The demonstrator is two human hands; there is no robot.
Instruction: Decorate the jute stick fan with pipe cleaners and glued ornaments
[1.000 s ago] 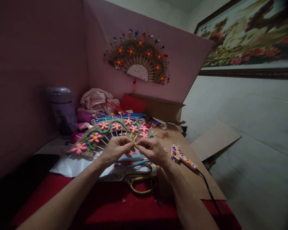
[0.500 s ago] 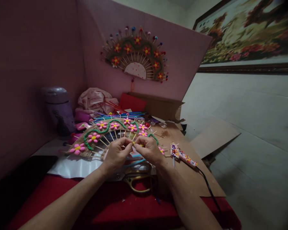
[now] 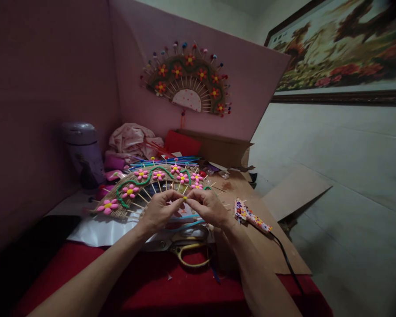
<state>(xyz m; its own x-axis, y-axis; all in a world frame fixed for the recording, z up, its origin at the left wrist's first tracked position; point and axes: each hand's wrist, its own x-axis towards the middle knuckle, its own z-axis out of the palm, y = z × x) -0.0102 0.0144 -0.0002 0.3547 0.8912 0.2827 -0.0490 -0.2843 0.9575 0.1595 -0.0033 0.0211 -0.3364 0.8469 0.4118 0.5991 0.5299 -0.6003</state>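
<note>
Pinching one small yellow piece [image 3: 185, 198] between them, centre of frame: your left hand [image 3: 160, 211] and right hand [image 3: 210, 208]. Flower-trimmed twine fan [image 3: 167, 175]: just beyond, centre-left, long axis running left to right; your left hand nearer its middle.

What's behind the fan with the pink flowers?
Behind the pink-flowered fan you can see blue and purple sticks, a crumpled pink cloth and a flat red piece. The fan covers part of the sticks; anything else it hides, I can't tell.
</note>
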